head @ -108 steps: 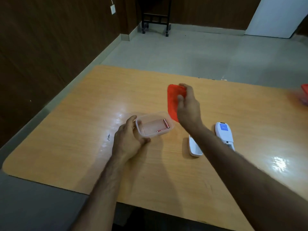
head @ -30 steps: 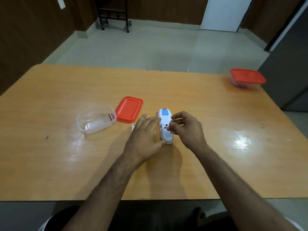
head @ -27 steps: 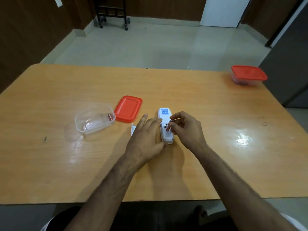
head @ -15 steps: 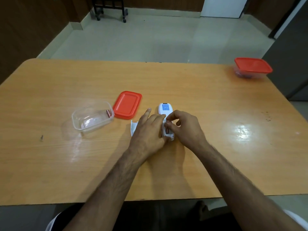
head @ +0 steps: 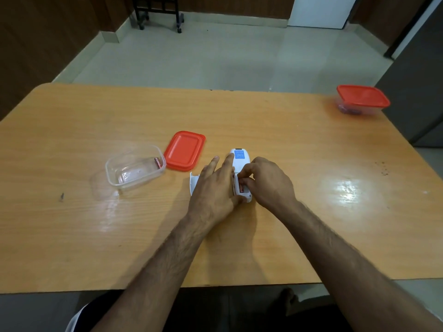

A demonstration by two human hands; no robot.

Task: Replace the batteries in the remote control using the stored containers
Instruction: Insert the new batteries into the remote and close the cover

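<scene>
1. Head view, count: one white remote control (head: pixel 240 164), two clear containers, two red lids, one detached battery cover (head: pixel 193 185) and two visible batteries are shown on one wooden table (head: pixel 96 236).
2. The remote control is laid back-up near the table's middle, its long axis running away from the viewer, the blue-labelled end farthest.
3. The left hand (head: pixel 213 188) is pressed flat against the remote control's left side, fingers extended and only slightly spread, the thumb at its near end.
4. The right hand (head: pixel 266 183) is curled at the remote control's right side, fingertips pinched on a battery (head: pixel 240 186) lying in the open compartment, parallel to the long axis.
5. Left of the remote control, the open container (head: pixel 134 168) holds one spare battery (head: pixel 157 162); the loose lid (head: pixel 185 150) lies between them.
6. Far right of the remote control, the closed container (head: pixel 362 101) is seen.
</scene>
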